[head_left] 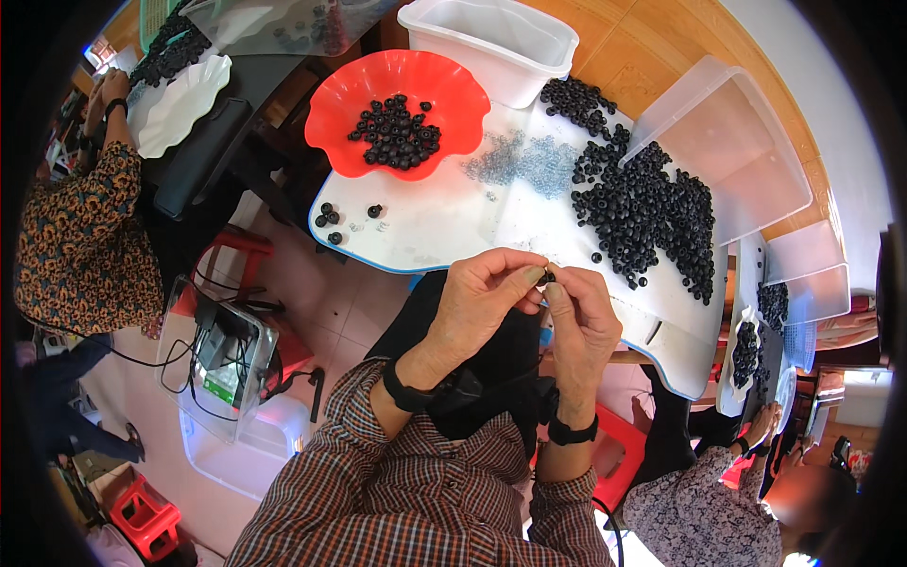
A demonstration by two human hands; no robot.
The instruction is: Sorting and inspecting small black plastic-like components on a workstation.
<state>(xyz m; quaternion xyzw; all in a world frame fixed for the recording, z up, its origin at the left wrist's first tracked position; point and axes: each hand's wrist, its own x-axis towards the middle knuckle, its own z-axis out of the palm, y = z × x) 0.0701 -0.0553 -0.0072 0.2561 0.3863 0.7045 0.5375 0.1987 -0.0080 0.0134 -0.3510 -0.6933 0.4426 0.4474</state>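
Observation:
Just in front of the table's near edge, my left hand (487,298) and my right hand (583,317) meet fingertip to fingertip. Both are closed in a pinch on one small round black piece (545,277), mostly covered by the fingers. A large heap of similar black pieces (628,203) spreads over the right side of the white table (435,231). To its left lies a patch of small clear pieces (529,163). A red wavy-rimmed bowl (331,94) at the back left has many black pieces inside. Several loose black pieces (328,215) sit by the left edge.
Behind the heap stands a white tub (491,38), with a clear plastic bin (723,146) tipped on its side at right. One person (76,236) works at the left, another (709,506) at the lower right. A clear box of cables (217,364) stands at left.

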